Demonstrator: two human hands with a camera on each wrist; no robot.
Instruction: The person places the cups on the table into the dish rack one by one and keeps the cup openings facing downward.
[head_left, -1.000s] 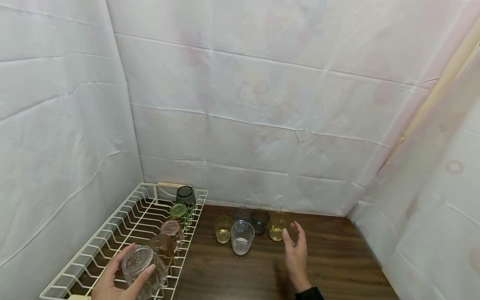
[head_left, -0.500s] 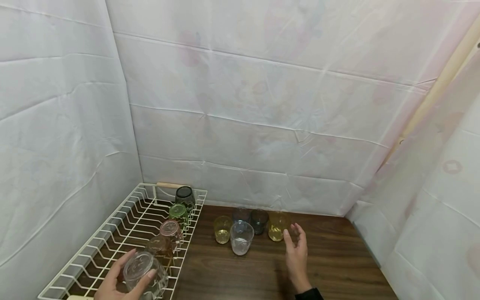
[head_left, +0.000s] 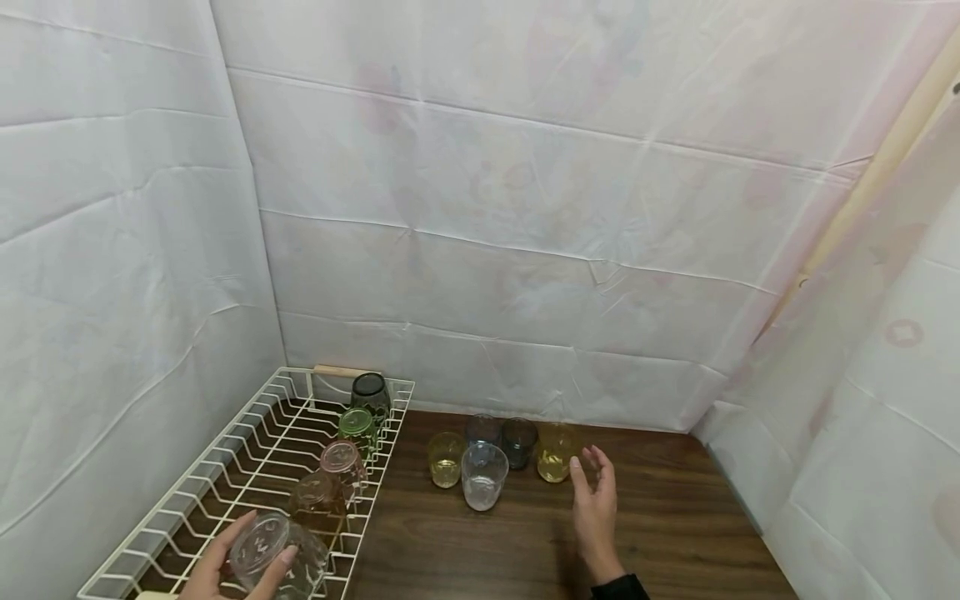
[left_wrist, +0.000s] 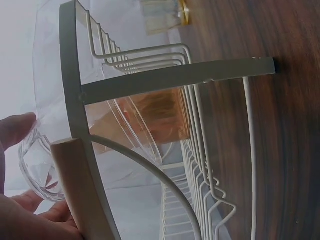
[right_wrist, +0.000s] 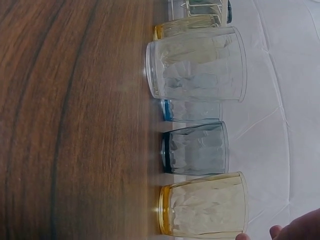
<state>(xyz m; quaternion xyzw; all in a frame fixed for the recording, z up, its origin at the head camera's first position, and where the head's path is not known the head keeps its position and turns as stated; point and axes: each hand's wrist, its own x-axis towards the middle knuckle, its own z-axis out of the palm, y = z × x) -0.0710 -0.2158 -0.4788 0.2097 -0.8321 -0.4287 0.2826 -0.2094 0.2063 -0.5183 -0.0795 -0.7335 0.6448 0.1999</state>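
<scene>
White fabric (head_left: 487,208) hung behind and left of the wire dish rack (head_left: 382,481); dark wood-grain surface (head_left: 450,550) extended to its right. Left hand (head_left: 206,579): fingers curled round an upside-down clear glass (head_left: 258,542) at the rack's near end; contact with the wires could not be told. Inside the rack, near to far: amber glass (head_left: 318,504), pink glass (head_left: 343,467), green glass (head_left: 358,425), dark grey glass (head_left: 370,396). Right of the rack: five upright tumblers. Right hand (head_left: 595,521), well right of the rack: fingers parted, nothing held, beside the rightmost yellow tumbler (head_left: 553,454); touch could not be told.
</scene>
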